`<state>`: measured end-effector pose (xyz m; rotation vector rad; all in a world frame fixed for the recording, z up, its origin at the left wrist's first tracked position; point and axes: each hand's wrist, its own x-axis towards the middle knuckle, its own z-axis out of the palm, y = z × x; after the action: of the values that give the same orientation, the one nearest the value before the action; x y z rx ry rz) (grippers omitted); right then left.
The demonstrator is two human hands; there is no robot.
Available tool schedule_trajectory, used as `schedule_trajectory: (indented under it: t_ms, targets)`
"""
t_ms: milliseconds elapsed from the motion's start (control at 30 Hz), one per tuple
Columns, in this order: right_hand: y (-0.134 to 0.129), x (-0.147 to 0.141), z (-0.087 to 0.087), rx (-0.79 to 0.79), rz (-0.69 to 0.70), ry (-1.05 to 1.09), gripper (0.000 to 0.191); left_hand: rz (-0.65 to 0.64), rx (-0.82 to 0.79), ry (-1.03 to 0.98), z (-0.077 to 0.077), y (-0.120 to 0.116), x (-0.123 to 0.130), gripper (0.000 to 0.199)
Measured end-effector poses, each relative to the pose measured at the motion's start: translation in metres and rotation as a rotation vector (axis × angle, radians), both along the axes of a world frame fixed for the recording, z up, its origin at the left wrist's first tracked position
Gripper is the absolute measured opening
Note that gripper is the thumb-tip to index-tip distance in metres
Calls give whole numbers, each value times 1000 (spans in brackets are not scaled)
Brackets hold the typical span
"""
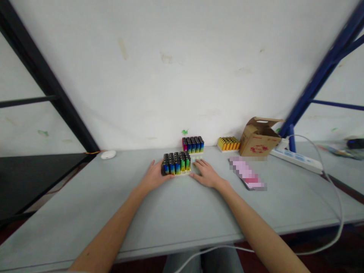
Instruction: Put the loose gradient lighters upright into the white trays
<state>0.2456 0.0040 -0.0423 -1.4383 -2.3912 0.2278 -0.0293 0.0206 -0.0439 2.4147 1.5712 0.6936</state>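
Note:
A block of upright batteries point(176, 163), black-topped with blue, green and yellow sides, stands in a white holder near the middle of the table. My left hand point(156, 175) is at its left side, thumb along the front edge and fingers apart, with the far fingers partly hidden. On the right, my right hand point(207, 173) lies with spread fingers on the table, its thumb close to the holder's right corner. Behind stands a second group of batteries point(193, 145) with purple and blue sides, in another white holder. Yellow batteries point(229, 143) fill a holder farther right.
An open cardboard box point(258, 142) stands at the back right, beside a white power strip point(297, 160) with a cable. A blurred pink flat item point(247, 173) lies right of my right hand. A white oval object point(108, 154) sits back left on the table point(176, 220).

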Motion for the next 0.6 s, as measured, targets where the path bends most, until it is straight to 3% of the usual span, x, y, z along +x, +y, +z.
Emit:
schedule_trajectory:
  t_ms: [433,600]
  targets:
    - [1,2,1,-23,6,15,68,79,-55,150,18,27,-18,77]
    - [0,3,3,-34,7,11,68,51,-84,46,25,39,-22,70]
